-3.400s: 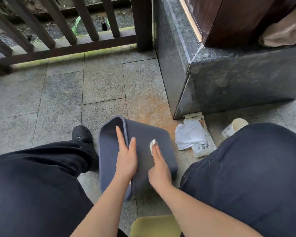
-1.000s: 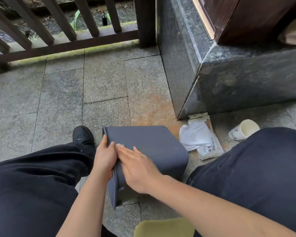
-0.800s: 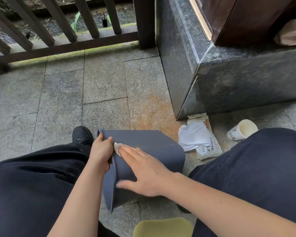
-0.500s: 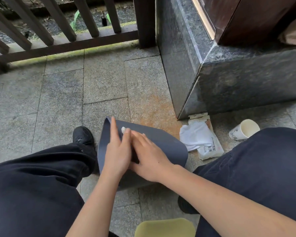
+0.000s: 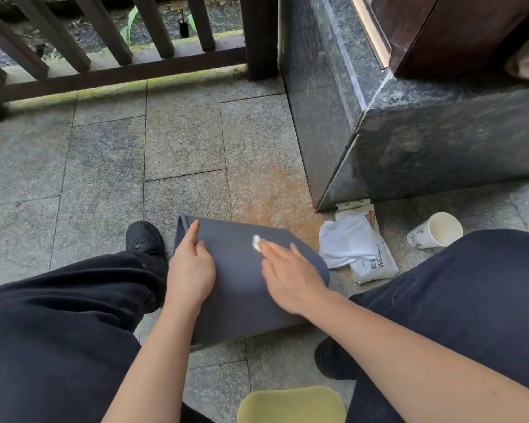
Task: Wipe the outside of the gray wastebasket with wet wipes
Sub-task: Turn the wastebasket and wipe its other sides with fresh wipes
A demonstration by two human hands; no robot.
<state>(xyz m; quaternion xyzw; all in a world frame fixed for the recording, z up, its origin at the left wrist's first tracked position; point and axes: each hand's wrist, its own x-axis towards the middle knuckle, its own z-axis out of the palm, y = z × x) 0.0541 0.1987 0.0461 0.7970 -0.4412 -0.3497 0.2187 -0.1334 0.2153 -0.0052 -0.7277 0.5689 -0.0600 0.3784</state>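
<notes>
1. A stone-tiled floor (image 5: 104, 166) runs to a dark wooden railing (image 5: 113, 68) and a polished stone plinth (image 5: 425, 141).
2. The gray wastebasket (image 5: 242, 285) lies on its side between the seated person's legs, its long axis running left to right, open rim to the left.
3. The left hand (image 5: 191, 270) steadies it near the rim, fingers extended against the upper face, gripping nothing.
4. The right hand (image 5: 290, 273) lies flat on that face, straight fingers pressing a small balled wipe (image 5: 256, 242).
5. The unwiped stretch probably lies rightward, toward the base, nearer the right hand.
6. A wipe packet (image 5: 373, 264) and paper cup (image 5: 437, 230) sit on the floor to the right.
</notes>
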